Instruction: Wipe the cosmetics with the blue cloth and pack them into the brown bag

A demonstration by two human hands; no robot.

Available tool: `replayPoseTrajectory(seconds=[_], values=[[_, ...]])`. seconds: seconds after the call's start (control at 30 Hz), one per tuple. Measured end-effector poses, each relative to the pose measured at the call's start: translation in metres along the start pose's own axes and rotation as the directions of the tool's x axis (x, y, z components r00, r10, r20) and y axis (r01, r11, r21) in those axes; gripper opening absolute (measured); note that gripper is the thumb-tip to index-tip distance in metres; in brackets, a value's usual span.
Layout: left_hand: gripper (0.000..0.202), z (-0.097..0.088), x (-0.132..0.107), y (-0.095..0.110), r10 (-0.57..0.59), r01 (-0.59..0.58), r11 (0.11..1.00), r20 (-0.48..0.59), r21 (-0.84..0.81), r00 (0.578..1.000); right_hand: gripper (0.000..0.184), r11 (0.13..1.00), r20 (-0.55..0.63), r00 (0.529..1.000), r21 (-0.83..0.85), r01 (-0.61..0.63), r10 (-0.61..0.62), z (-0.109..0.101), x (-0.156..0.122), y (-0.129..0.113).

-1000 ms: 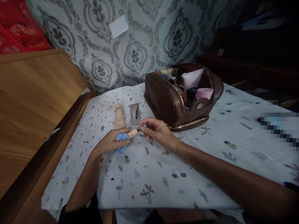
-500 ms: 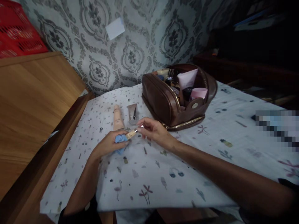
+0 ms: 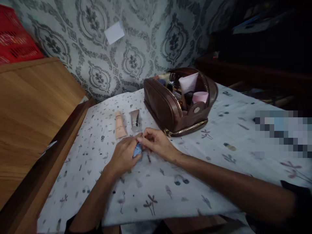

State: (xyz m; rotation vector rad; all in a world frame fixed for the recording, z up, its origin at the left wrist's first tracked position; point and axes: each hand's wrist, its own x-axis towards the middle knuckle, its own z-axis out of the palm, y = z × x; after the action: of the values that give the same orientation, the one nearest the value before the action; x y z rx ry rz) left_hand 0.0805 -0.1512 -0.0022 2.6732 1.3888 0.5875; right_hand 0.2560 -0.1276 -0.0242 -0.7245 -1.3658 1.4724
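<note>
Left hand (image 3: 125,152) grasps bunched blue cloth (image 3: 137,150), in from tablecloth's (image 3: 177,203) near edge; right hand (image 3: 156,143) just rightward, fingers curled, grip unclear.

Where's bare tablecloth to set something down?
Bare printed tablecloth: between left forearm, right forearm and front edge; also right of the brown cosmetic bag, beyond the right forearm. Crowded: left hand, blue cloth and right hand bunched, peach tube and silvery tube just behind.

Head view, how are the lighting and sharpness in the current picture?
Head view: dim, upper right nearly black; head view: faint shine on the gold zipper of the brown bag; head view: red crate soft at the left edge, blocky pixelation at far right.
</note>
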Motion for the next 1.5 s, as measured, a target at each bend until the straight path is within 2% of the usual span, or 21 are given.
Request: replayPoseTrajectory(seconds=[0.13,0.3,0.57,0.63,0.8,0.87,0.93,1.03,1.13,1.2,1.33,1.5], values=[[0.038,-0.004,-0.002,-0.009,-0.033,0.030,0.988,0.020,0.150,0.999,0.048,1.000,-0.059,0.998,0.007,-0.006,0.006,-0.001,0.000,-0.004],[0.038,-0.010,-0.007,-0.028,-0.061,0.062,0.979,-0.015,0.193,0.998,0.051,0.997,-0.113,0.993,0.076,-0.027,0.035,-0.006,0.007,0.000],[0.035,-0.008,-0.008,-0.038,-0.050,0.051,0.997,0.034,-0.049,0.998,0.043,0.997,-0.092,0.995,0.058,0.049,-0.044,-0.008,0.007,0.005],[0.034,-0.005,-0.008,-0.040,-0.026,0.026,0.998,-0.002,-0.049,1.000,0.042,0.999,-0.090,0.996,0.027,0.021,-0.019,-0.009,0.006,0.001],[0.036,0.003,-0.011,-0.046,0.098,-0.080,0.985,-0.109,0.154,0.989,0.051,0.988,-0.112,0.983,-0.029,-0.153,0.149,-0.011,0.003,-0.004],[0.036,0.004,-0.011,-0.049,0.127,-0.104,0.978,-0.122,0.181,0.984,0.051,0.979,-0.103,0.975,-0.034,-0.201,0.196,-0.013,0.004,-0.004],[0.035,0.004,-0.012,-0.052,0.115,-0.096,0.983,-0.113,0.158,0.987,0.046,0.981,-0.104,0.980,-0.072,-0.178,0.170,-0.014,0.004,-0.004],[0.036,0.001,-0.013,-0.057,0.065,-0.056,0.992,-0.083,0.110,0.994,0.040,0.984,-0.123,0.992,-0.173,-0.037,0.016,-0.013,0.004,-0.003],[0.035,0.000,-0.014,-0.057,0.032,-0.025,0.994,-0.064,0.106,0.997,0.029,0.981,-0.122,0.988,-0.177,0.073,-0.095,-0.011,0.004,-0.002],[0.035,0.001,-0.015,-0.057,0.057,-0.044,0.988,-0.087,0.145,0.995,0.028,0.991,-0.128,0.989,-0.126,0.054,-0.070,-0.010,0.004,-0.001],[0.036,0.005,-0.015,-0.057,0.177,-0.127,0.953,-0.165,0.276,0.970,0.040,0.993,-0.132,0.987,-0.072,-0.099,0.089,-0.011,0.005,-0.002],[0.034,0.004,-0.013,-0.055,0.221,-0.161,0.941,-0.181,0.299,0.958,0.036,0.985,-0.153,0.986,-0.152,-0.083,0.060,-0.013,0.005,-0.002]])
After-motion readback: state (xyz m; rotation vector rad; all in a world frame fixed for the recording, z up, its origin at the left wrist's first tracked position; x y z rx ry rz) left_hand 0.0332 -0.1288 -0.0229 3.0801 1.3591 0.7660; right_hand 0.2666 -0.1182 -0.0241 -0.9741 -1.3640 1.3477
